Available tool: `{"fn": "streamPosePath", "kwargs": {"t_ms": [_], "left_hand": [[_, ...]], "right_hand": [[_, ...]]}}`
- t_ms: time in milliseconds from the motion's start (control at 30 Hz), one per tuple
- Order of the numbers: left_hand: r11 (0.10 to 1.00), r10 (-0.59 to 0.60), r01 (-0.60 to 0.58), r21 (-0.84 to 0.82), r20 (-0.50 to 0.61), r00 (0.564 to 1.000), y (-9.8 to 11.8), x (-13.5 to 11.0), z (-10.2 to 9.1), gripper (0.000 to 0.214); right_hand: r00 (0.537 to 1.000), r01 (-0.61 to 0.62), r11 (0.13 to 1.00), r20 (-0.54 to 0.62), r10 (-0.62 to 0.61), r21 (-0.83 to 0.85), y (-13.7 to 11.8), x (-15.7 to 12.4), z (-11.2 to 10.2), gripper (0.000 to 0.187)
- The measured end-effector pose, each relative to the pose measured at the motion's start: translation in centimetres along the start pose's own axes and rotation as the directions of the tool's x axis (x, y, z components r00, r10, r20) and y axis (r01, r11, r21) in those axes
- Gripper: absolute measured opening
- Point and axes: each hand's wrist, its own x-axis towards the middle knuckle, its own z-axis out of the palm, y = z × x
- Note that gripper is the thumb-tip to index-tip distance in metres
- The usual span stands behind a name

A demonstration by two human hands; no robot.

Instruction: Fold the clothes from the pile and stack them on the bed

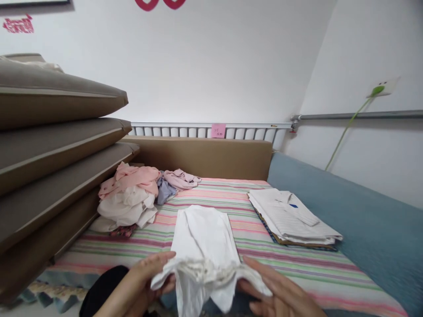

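Note:
A white garment (205, 231) lies lengthwise on the striped sheet (198, 193) in front of me, its far part flat and narrow. Its near end, with a ruffled or gathered edge, is lifted and hangs down toward me. My left hand (145, 275) grips the left corner of that end, thumb on top and fingers beneath. On the opposite corner, my right hand (277, 290) pinches the cloth the same way. I cannot make out which kind of garment it is.
Crumpled pink, white and greyish clothes (132, 193) are heaped at the left. Folded shirts (291, 215) lie stacked at the right. Tall grey-brown cushions (66, 136) rise along the left side. A blue padded edge (346, 207) borders the right, and a brown board (205, 154) the back.

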Motion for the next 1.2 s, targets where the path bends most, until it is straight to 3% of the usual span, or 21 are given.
{"fn": "streamPosePath", "kwargs": {"t_ms": [100,233,367,467,600,733,833,900,967,1000,1067,1133,1200], "left_hand": [[0.999,0.037,-0.037,-0.031,0.009,0.999,3.1,6.1,1.0,0.019],[0.998,-0.013,0.012,-0.066,-0.020,1.000,4.7,17.4,1.5,0.017],[0.998,-0.031,0.023,-0.063,-0.138,0.990,2.4,27.8,0.9,0.006],[0.997,-0.058,0.048,-0.057,-0.191,0.980,-0.1,31.5,0.1,0.008],[0.998,-0.042,0.031,-0.061,-0.190,0.981,-1.2,31.6,-0.4,0.014],[0.996,0.074,-0.080,-0.037,-0.139,0.988,-0.1,31.1,0.3,0.018],[0.995,0.086,-0.094,-0.034,-0.193,0.978,0.8,31.8,0.6,0.027],[0.994,0.109,-0.108,0.020,-0.314,0.943,0.8,31.8,0.6,0.042],[0.954,0.283,-0.216,0.208,-0.385,0.878,-0.1,30.9,0.9,0.056],[0.890,0.414,-0.291,0.350,-0.355,0.838,-1.0,30.2,1.3,0.059],[0.650,0.616,-0.427,0.629,-0.107,0.780,-3.3,28.5,2.4,0.054],[0.353,0.605,-0.495,0.794,0.209,0.768,-5.8,27.2,3.5,0.048],[0.113,0.487,-0.478,0.871,0.371,0.791,-7.9,26.7,3.9,0.052]], "right_hand": [[0.997,0.079,0.994,-0.003,-0.079,0.074,-3.6,5.6,0.3,0.040],[0.997,0.048,0.994,-0.069,-0.041,0.102,-6.6,16.5,-1.3,0.017],[0.963,-0.030,0.994,-0.262,0.057,0.105,-4.5,27.5,-4.3,0.007],[0.943,-0.047,0.992,-0.324,0.082,0.114,-1.3,32.0,-6.3,0.008],[0.947,-0.009,0.991,-0.316,0.052,0.135,0.4,32.4,-7.3,0.012],[0.950,0.085,0.990,-0.309,-0.047,0.110,-0.9,31.8,-7.1,0.020],[0.929,0.145,0.989,-0.348,-0.125,0.032,-1.8,32.6,-7.1,0.020],[0.909,0.144,0.989,-0.395,-0.135,-0.005,-1.7,33.0,-7.3,0.033],[0.871,0.168,0.980,-0.449,-0.198,-0.106,-0.9,32.7,-7.1,0.053],[0.844,0.197,0.956,-0.458,-0.278,-0.217,-0.2,32.3,-6.8,0.060],[0.804,0.255,0.812,-0.351,-0.479,-0.525,1.3,31.1,-5.7,0.059],[0.807,0.271,0.553,-0.126,-0.576,-0.788,2.8,29.7,-4.5,0.046],[0.843,0.238,0.318,0.033,-0.537,-0.918,3.8,28.6,-3.6,0.041]]}}
